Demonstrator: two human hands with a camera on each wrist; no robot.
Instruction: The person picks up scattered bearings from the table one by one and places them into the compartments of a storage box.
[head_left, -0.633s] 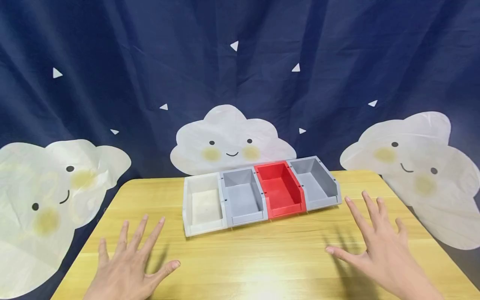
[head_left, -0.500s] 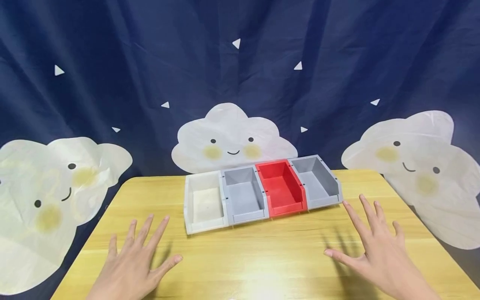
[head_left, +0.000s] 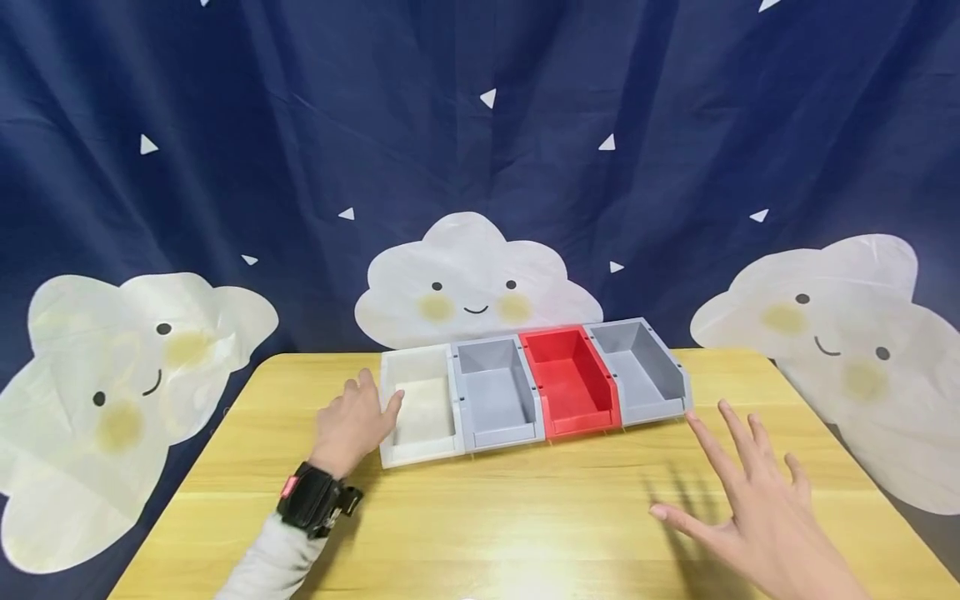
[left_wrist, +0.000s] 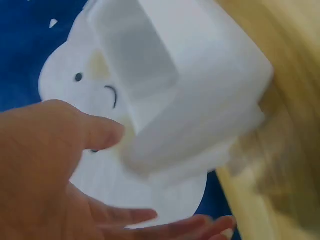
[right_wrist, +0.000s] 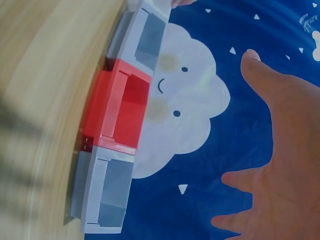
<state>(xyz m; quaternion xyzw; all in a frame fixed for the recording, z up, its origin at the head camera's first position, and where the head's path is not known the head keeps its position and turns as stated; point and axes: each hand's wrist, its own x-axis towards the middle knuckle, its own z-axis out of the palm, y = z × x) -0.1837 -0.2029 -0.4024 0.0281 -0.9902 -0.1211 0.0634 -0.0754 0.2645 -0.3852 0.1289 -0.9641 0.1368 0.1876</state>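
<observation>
Both grips unclosed | we see left hand loosely extended beside white storage bin | right hand spread near rightmost gray bin

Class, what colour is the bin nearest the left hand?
The bin is white, clearest in the head view.

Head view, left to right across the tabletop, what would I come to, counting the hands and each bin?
Left hand, white bin, first gray bin, red bin, second gray bin, right hand.
</observation>
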